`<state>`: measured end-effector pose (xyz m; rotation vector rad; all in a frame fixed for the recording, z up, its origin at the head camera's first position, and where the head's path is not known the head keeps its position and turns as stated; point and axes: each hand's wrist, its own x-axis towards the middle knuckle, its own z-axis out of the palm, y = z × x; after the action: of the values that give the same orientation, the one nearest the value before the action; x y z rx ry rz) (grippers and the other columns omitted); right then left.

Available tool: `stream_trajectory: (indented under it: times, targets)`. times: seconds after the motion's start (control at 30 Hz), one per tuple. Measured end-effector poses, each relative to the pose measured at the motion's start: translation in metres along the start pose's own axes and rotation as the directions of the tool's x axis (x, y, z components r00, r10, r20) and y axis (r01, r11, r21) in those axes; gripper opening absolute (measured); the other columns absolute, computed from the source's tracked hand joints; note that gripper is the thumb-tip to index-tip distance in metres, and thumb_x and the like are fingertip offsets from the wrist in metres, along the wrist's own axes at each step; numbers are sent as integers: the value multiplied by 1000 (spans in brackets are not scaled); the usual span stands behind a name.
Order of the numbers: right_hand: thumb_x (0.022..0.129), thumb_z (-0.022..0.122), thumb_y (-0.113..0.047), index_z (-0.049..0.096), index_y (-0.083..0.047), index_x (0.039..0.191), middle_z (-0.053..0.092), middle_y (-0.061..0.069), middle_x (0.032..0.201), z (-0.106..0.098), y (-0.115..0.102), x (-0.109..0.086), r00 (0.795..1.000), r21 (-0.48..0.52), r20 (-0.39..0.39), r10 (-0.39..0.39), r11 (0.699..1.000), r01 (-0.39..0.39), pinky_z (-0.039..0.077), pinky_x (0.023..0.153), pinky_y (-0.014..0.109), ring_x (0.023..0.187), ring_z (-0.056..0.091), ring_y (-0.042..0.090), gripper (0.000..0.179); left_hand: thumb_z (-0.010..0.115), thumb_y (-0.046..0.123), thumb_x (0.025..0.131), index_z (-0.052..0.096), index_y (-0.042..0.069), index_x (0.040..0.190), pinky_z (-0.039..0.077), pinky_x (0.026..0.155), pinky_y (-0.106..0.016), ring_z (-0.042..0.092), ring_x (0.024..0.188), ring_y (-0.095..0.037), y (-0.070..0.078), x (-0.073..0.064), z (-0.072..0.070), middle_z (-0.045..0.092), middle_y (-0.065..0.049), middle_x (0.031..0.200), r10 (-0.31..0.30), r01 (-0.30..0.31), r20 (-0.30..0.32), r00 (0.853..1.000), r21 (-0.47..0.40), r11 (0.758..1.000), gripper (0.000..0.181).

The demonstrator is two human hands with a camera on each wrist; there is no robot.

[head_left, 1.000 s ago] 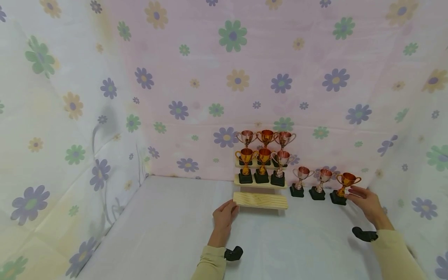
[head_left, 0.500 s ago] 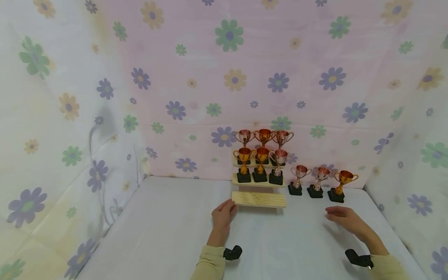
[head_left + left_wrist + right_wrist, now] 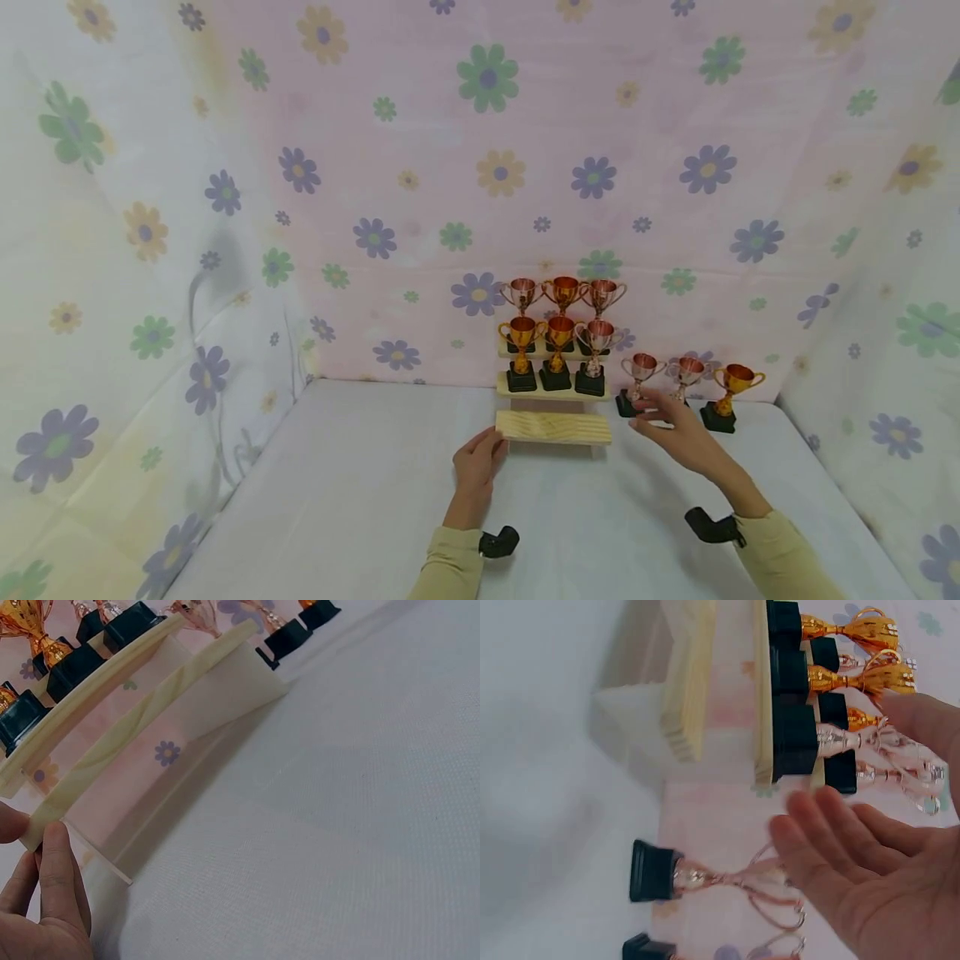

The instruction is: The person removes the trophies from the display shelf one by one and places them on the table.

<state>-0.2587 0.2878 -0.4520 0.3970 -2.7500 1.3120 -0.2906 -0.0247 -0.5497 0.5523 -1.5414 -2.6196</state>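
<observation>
At the left end of the lowest step of a three-tier wooden display stand [image 3: 553, 427], my left hand [image 3: 476, 467] pinches the board, thumb above and fingers beneath, as the left wrist view shows. My right hand [image 3: 682, 433], fingers apart and holding nothing, is in front of two rose-gold trophies on the table. It partly covers the nearer-to-stand trophy [image 3: 642, 367] and hides much of the second trophy's [image 3: 688, 371] lower part. A gold trophy [image 3: 738, 380] stands at the right end of that row. The right wrist view has a rose-gold trophy [image 3: 697, 877] beside the fingers.
On the stand's middle step are two gold trophies and one rose-gold trophy [image 3: 597, 337]. The top step bears three more, a gold trophy [image 3: 565, 290] between rose-gold ones. White cloth covers the table [image 3: 360, 500]; a flowered curtain [image 3: 405, 108] surrounds it.
My right hand has let go of the gold trophy at the row's right end and moved left to the rose-gold trophies. My left hand has stayed on the stand.
</observation>
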Motion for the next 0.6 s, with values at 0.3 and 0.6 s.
stream_trajectory:
  times: [0.3,0.6]
  targets:
    - [98,70,-23,33,4,152,48,29,141,9,-28,41,960,-18,-278,-29,1000,25,47,106,63,125,51,46,70,70,0,91,62,-16,123,62,86,-28,69,85,-14,-2,1,0,68,-16,105,2,-2,10,1000,-11,1000,36]
    - [94,74,-25,35,3,152,45,27,147,14,-42,81,941,59,-339,-21,997,44,45,109,61,128,49,44,75,69,0,92,62,-16,123,62,83,-26,69,87,-14,-1,2,-2,68,-18,106,16,-16,23,1000,-7,1000,36]
